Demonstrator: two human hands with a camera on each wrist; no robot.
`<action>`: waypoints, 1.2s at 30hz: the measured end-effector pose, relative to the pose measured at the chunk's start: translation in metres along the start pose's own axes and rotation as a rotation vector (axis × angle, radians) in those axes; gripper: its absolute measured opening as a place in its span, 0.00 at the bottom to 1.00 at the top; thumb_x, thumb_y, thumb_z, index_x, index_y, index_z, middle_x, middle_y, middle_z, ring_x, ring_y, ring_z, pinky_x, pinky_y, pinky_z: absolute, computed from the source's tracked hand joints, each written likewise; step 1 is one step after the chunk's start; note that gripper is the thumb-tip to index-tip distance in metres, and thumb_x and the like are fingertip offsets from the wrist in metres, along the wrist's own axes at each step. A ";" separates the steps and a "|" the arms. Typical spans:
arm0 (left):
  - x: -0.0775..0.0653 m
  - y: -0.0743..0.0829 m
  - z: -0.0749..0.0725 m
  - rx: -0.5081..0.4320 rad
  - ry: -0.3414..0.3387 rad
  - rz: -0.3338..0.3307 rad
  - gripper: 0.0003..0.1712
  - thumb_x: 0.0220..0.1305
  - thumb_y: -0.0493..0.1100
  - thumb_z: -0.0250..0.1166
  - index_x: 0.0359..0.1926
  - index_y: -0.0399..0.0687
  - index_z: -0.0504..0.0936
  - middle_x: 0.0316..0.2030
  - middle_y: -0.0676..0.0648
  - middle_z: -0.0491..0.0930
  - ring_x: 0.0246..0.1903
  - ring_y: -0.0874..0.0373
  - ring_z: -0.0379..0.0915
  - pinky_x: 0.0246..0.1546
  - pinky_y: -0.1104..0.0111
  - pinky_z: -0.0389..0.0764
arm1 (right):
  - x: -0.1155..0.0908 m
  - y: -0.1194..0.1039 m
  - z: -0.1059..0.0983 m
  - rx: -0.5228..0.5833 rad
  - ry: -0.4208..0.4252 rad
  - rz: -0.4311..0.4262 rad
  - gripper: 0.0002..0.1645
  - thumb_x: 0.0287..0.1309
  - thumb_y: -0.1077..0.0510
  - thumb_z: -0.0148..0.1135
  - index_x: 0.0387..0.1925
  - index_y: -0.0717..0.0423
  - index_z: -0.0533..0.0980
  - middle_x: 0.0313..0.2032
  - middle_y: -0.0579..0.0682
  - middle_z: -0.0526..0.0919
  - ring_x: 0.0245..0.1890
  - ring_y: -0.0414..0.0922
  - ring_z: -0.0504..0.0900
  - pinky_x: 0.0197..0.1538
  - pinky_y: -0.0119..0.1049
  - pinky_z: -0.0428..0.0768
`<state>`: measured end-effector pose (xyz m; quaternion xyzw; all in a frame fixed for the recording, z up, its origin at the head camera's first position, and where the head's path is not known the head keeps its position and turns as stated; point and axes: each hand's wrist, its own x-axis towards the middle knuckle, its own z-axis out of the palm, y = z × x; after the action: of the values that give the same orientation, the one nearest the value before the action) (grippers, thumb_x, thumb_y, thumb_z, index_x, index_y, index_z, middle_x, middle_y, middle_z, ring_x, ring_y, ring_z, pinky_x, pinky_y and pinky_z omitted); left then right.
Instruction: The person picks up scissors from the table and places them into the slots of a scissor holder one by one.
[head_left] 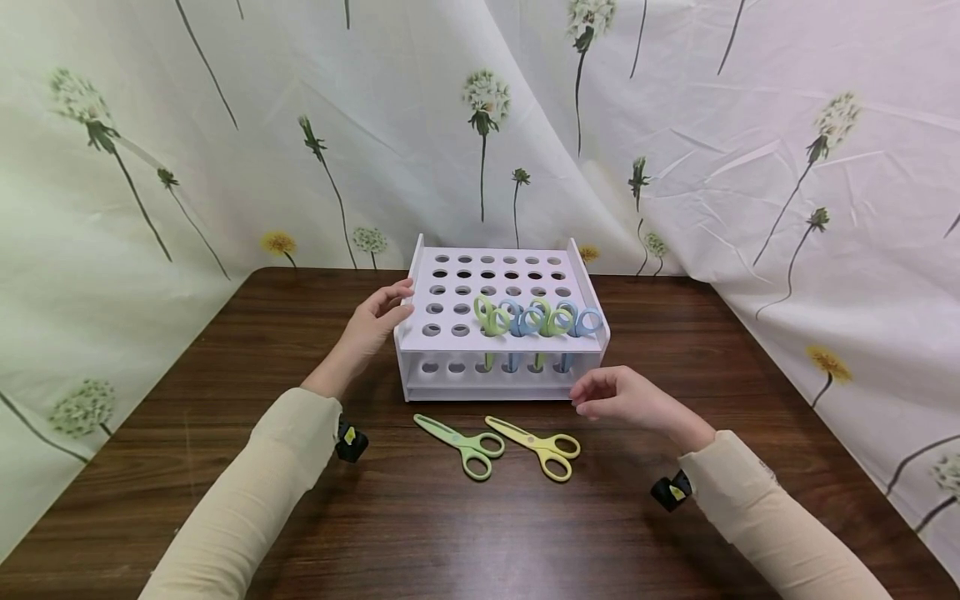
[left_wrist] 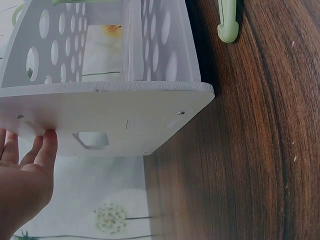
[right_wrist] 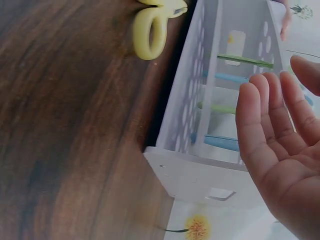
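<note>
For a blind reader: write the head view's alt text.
A white rack holds four scissors in its front row, alternating green and blue; a person's left hand is at its left side, right hand near its front right corner. Green scissors and yellow scissors lie before it on the table.

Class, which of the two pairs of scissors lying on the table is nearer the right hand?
The yellow scissors; the green pair beside them lies farther left, farther from the right hand.
</note>
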<state>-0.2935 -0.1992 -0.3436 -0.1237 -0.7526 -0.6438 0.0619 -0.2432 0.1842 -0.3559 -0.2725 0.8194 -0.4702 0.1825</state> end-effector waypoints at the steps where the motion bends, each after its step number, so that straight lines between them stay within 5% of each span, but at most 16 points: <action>1: 0.000 0.000 0.000 0.003 -0.002 -0.001 0.19 0.66 0.38 0.55 0.55 0.32 0.68 0.65 0.45 0.59 0.64 0.52 0.53 0.62 0.61 0.55 | 0.000 0.001 0.001 0.002 -0.004 0.003 0.14 0.54 0.65 0.61 0.41 0.71 0.74 0.34 0.52 0.80 0.32 0.42 0.77 0.36 0.37 0.78; 12: 0.000 0.001 0.000 0.006 0.002 -0.002 0.20 0.65 0.38 0.56 0.54 0.31 0.68 0.65 0.45 0.60 0.64 0.52 0.53 0.62 0.61 0.55 | -0.003 0.008 0.003 -0.005 -0.076 0.063 0.14 0.56 0.64 0.60 0.41 0.71 0.74 0.33 0.51 0.79 0.32 0.45 0.77 0.38 0.44 0.78; 19: 0.000 0.001 0.000 -0.003 0.006 -0.009 0.20 0.65 0.38 0.56 0.55 0.31 0.68 0.65 0.45 0.60 0.64 0.52 0.53 0.62 0.61 0.55 | -0.005 0.009 0.007 0.033 -0.092 0.104 0.14 0.54 0.65 0.60 0.41 0.72 0.74 0.33 0.52 0.79 0.31 0.45 0.75 0.36 0.39 0.77; 29: -0.012 0.026 0.005 0.000 -0.008 -0.035 0.20 0.66 0.34 0.53 0.56 0.26 0.65 0.66 0.40 0.57 0.64 0.48 0.51 0.62 0.59 0.54 | -0.004 0.018 0.012 0.070 -0.125 0.172 0.12 0.54 0.65 0.61 0.40 0.70 0.76 0.32 0.51 0.78 0.31 0.44 0.75 0.36 0.38 0.77; 36: -0.008 0.019 0.003 -0.012 -0.011 -0.032 0.20 0.66 0.35 0.54 0.55 0.27 0.66 0.66 0.42 0.57 0.65 0.48 0.51 0.63 0.58 0.53 | -0.002 0.023 0.015 0.078 -0.161 0.187 0.10 0.54 0.66 0.61 0.38 0.68 0.76 0.31 0.51 0.79 0.29 0.45 0.74 0.35 0.39 0.76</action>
<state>-0.2807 -0.1942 -0.3284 -0.1155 -0.7511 -0.6483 0.0464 -0.2401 0.1852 -0.3834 -0.2245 0.8050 -0.4592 0.3012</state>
